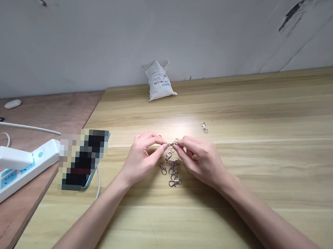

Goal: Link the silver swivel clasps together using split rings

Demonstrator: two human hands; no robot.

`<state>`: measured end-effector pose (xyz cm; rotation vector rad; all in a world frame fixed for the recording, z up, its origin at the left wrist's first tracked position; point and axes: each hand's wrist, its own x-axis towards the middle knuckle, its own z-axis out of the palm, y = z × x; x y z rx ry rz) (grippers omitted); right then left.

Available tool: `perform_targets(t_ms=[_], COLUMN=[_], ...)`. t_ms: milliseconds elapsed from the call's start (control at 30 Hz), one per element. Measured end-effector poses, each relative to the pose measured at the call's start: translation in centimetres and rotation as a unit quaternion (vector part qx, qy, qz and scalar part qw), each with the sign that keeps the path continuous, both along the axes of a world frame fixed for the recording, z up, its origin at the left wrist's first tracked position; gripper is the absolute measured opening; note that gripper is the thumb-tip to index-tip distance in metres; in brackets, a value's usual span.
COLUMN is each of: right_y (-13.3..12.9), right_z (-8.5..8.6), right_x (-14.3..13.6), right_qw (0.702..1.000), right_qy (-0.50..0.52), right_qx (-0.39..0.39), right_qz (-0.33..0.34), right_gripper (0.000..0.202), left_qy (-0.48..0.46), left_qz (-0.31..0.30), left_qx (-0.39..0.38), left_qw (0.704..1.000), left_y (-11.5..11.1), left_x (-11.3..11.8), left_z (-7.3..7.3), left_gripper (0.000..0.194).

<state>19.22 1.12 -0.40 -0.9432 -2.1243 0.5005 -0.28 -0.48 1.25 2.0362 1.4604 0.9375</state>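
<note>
My left hand (146, 153) and my right hand (201, 156) meet over the wooden table, thumbs and forefingers pinched. Between the fingertips they hold a small metal clasp (170, 144), one end in each hand; its details are mostly covered by the fingers. Just below lie several silver lobster clasps (174, 169) in a loose pile, some overlapping. Parts of metal rings show behind the fingertips. Farther back to the right, a single lobster clasp with a ring (204, 127) lies apart from the pile.
A white plastic mailing bag (160, 82) stands near the wall. To the left lies a phone (86, 161), partly pixelated, with a white cable. A white power strip (44, 155) with plugged-in adapters sits on the reddish side table (45, 113), near a white oval object (13, 104).
</note>
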Motion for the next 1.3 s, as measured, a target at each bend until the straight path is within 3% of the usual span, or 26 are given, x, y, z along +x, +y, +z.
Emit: perform_targets(t_ms=[233,433,533,700,833,967,1133,1300], right_y=[0.4,0.9,1.0,0.7,0.4,0.2,0.1,0.1], right_z=[0.0,0.2,0.2,0.2,0.3,0.3,0.2,0.3], right_x=[0.4,0.9,0.9,0.7,0.5,0.4,0.6,0.7], right_qw=[0.999,0.992,0.989,0.991,0.993,0.996,0.996,0.993], right_qy=[-0.013,0.071,0.095,0.1,0.082,0.047,-0.012,-0.038], right_qx=[0.02,-0.041,-0.048,-0.003,0.043,0.06,0.072,0.09], right_qz=[0.022,0.092,0.104,0.091,0.07,0.056,0.048,0.061], right_gripper=[0.023,0.02,0.019,0.021,0.022,0.024,0.025,0.026], left_qy=[-0.029,-0.15,-0.199,-0.283,-0.319,-0.275,-0.12,-0.037], left_qz=[0.0,-0.059,-0.058,-0.055,-0.018,-0.014,-0.026,-0.055], left_qx=[-0.04,-0.137,-0.172,-0.221,-0.239,-0.223,-0.092,-0.052], left_qw=[0.999,0.977,0.963,0.932,0.917,0.935,0.988,0.996], left_y=[0.0,0.5,0.5,0.3,0.4,0.5,0.3,0.3], left_x=[-0.1,-0.6,-0.6,-0.3,-0.2,-0.6,-0.7,-1.1], left_z=[0.6,0.7,0.7,0.7,0.9,1.0,1.2,1.4], left_gripper=[0.013,0.013,0.013,0.012,0.01,0.009,0.008,0.007])
